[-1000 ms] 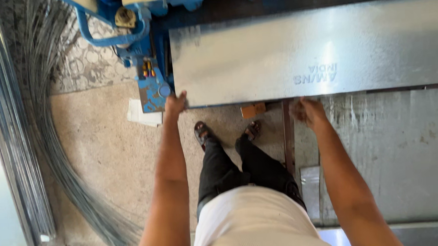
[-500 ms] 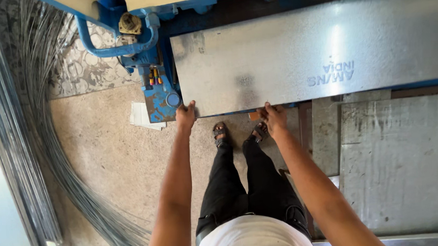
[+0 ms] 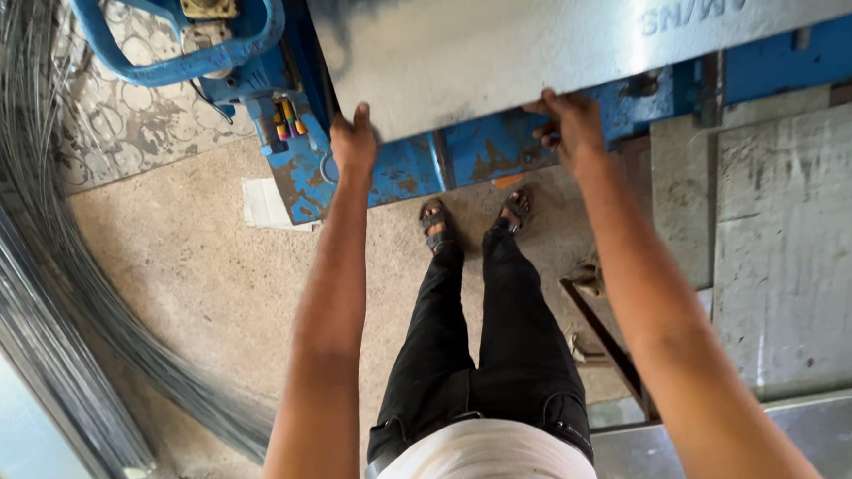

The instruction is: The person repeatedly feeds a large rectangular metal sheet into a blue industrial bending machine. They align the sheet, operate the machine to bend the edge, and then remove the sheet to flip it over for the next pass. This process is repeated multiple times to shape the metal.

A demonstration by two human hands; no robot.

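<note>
While your left hand and right hand each close on the near edge of the grey metal sheet, it lies flat on the blue machine. Pale stamped lettering sits near its far right corner; the surface is dull and smudged.

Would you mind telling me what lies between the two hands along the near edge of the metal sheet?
In the head view, only the sheet's bare edge runs between the left hand and right hand; below it shows the blue machine.
</note>
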